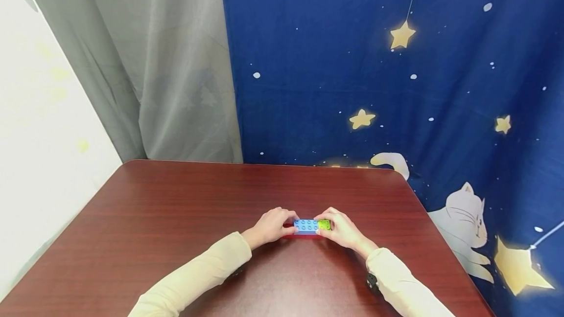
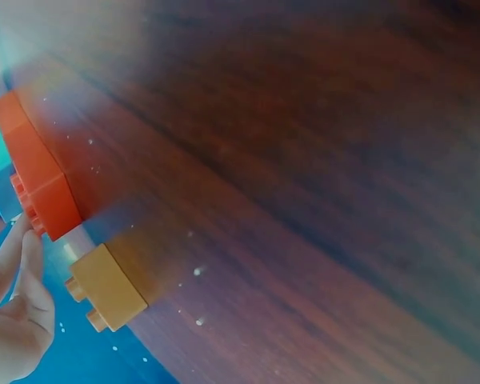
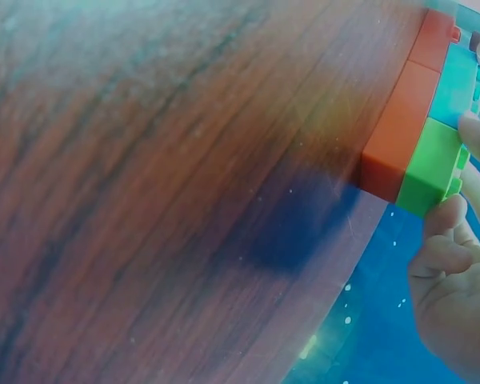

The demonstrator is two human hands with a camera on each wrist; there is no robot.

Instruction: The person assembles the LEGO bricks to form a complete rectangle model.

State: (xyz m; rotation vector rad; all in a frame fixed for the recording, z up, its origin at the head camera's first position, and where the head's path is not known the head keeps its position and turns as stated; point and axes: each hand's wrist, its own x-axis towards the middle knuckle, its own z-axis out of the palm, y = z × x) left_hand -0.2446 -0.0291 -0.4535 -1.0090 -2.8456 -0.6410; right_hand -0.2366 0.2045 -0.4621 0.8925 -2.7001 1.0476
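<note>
On the table, a blue toy building brick (image 1: 306, 226) and a green brick (image 1: 324, 224) sit side by side, studs up. Beneath them runs a row of red bricks (image 3: 400, 128), whose seam shows in the right wrist view. The left hand (image 1: 274, 225) pinches the blue brick's left end between thumb and fingers. On the other side, the right hand (image 1: 342, 230) grips the green brick, its thumb near the seam with the blue one. A yellow brick (image 2: 108, 288) stands apart from the red row's left end, hidden by the left hand in the head view.
The dark reddish wooden table (image 1: 189, 194) has its far edge against a grey curtain (image 1: 189, 72) and a blue star-patterned curtain (image 1: 308, 62). A bright white surface (image 1: 39, 150) lies along the left side.
</note>
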